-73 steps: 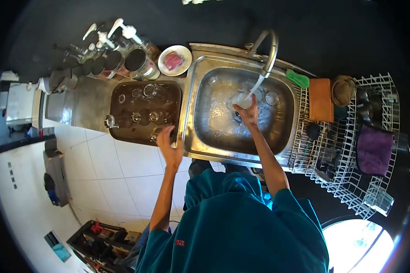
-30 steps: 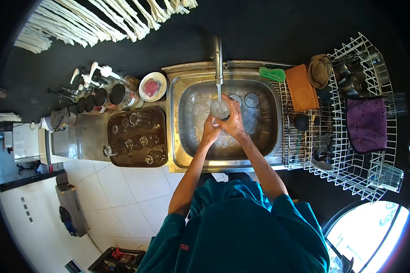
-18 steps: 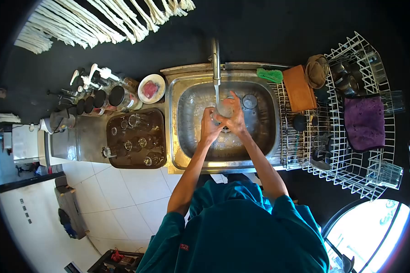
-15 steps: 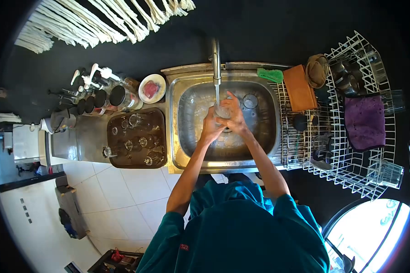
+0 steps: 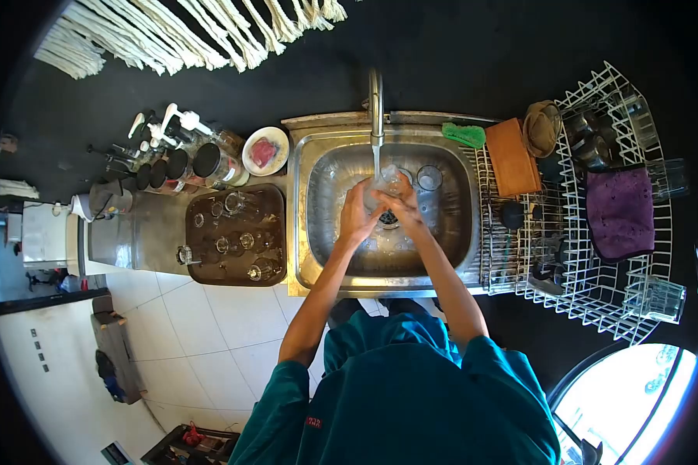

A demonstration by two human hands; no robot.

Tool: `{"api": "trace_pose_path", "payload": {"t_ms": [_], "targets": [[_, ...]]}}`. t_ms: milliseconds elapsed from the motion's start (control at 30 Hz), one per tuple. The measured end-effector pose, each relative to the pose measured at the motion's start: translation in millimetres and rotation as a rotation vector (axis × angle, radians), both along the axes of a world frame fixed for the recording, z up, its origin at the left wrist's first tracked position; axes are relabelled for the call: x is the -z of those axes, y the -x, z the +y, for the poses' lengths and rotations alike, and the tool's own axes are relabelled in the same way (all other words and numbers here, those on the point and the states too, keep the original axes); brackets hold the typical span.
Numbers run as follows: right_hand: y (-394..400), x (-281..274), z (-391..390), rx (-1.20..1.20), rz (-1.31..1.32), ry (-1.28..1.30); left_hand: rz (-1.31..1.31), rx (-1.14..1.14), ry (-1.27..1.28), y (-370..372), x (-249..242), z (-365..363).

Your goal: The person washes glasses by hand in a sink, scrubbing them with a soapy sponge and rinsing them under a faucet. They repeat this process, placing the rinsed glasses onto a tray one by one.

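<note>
Water runs from the tap point(image 5: 376, 108) into the metal sink point(image 5: 296, 232). Under the stream, both hands are round a clear glass point(image 5: 388, 180), which is partly hidden by fingers and water. My left hand point(image 5: 357, 212) wraps its left side. My right hand point(image 5: 402, 204) holds it from the right, its fingers reaching across the front. Another clear glass point(image 5: 429, 177) stands in the sink to the right of my hands. The drain point(image 5: 388, 218) shows just below the hands.
Left of the sink lies a brown tray point(image 5: 198, 267) with several small glasses; behind it are a white bowl point(image 5: 285, 144) and pump bottles. To the right are a green sponge point(image 5: 464, 136), an orange cloth point(image 5: 512, 159), and a wire rack point(image 5: 589, 306) with a purple cloth point(image 5: 620, 211).
The held glass now shows more above my fingers, and my right hand's fingers have come down across its front. The whole view has shifted slightly.
</note>
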State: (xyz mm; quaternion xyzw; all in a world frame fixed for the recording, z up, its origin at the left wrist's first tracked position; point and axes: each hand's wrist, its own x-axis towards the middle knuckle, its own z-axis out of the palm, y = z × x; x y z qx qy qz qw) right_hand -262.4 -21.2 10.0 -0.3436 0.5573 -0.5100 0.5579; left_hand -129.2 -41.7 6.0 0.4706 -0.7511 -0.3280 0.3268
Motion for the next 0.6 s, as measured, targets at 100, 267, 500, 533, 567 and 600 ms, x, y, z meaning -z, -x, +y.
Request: {"api": "trace_pose_path", "payload": {"t_ms": [100, 267, 500, 533, 567, 600], "targets": [[-16, -11, -2, 0.243, 0.016, -0.002, -0.063, -0.097, 0.085, 4, 0, 4], [0, 3, -9, -0.141, 0.308, 0.257, 0.336, 0.111, -0.376, -5, 20, -7], [-7, 2, -17, -0.005, 0.54, -0.02, -0.227, -0.219, -0.108, 2, -2, 8], [-3, -1, -19, 0.008, 0.441, -0.023, -0.102, -0.126, -0.143, 0, -2, 7], [1, -3, -21, 0.019, 0.342, -0.026, 0.023, -0.033, -0.177, -3, -2, 6], [6, -3, -20, 0.018, 0.34, -0.028, 0.021, -0.034, -0.179, -5, 0, 4]]}}
